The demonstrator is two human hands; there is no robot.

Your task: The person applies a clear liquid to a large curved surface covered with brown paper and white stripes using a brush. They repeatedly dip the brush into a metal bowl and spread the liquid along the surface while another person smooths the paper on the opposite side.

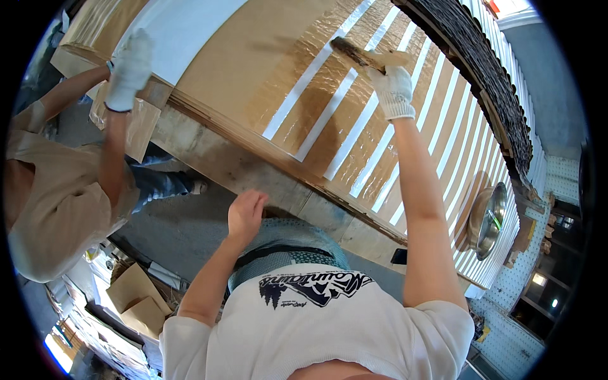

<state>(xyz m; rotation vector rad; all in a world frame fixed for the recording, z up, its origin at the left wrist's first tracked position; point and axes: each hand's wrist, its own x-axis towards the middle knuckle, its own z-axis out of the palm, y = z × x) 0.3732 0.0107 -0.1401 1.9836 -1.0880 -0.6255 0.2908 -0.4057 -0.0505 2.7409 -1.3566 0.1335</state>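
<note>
My right hand (394, 92), in a white knit glove, grips a wide flat brush (358, 54) and holds its bristles on a large brown paper sheet (253, 57) that shines wet. White strips (345, 104) lie in parallel rows across the brown sheet. My left hand (246, 212) is bare and holds nothing; its fingers are loosely bent next to the worn wooden edge of the table (221, 161).
A co-worker in a beige shirt (57, 202) stands at the left, one white-gloved hand (130, 66) on a white sheet (183, 31). A metal bowl (487, 218) sits at the right. A dark phone-like slab (399, 256) lies at the table's edge. Cardboard boxes (136, 297) stand on the floor.
</note>
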